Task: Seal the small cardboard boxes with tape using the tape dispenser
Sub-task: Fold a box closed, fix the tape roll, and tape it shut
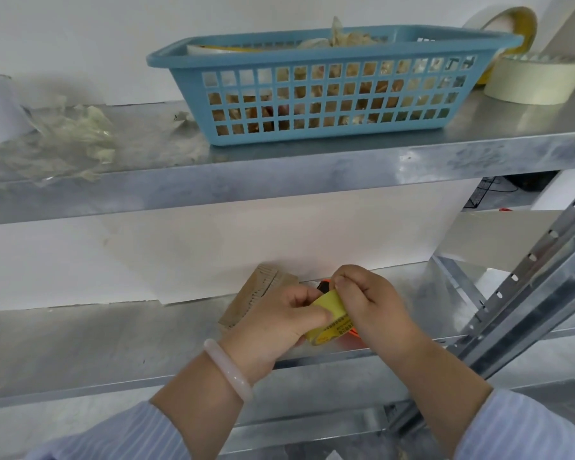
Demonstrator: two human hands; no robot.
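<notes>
The fingers of the left hand curl round a yellow tape roll, with the thumb laid across its face. The right hand pinches the roll's upper edge. The roll seems to sit in an orange tape dispenser, which is mostly hidden. A small cardboard box lies just behind the left hand on the lower metal shelf. The upper shelf carries a blue basket and pale tape rolls before a white wall.
</notes>
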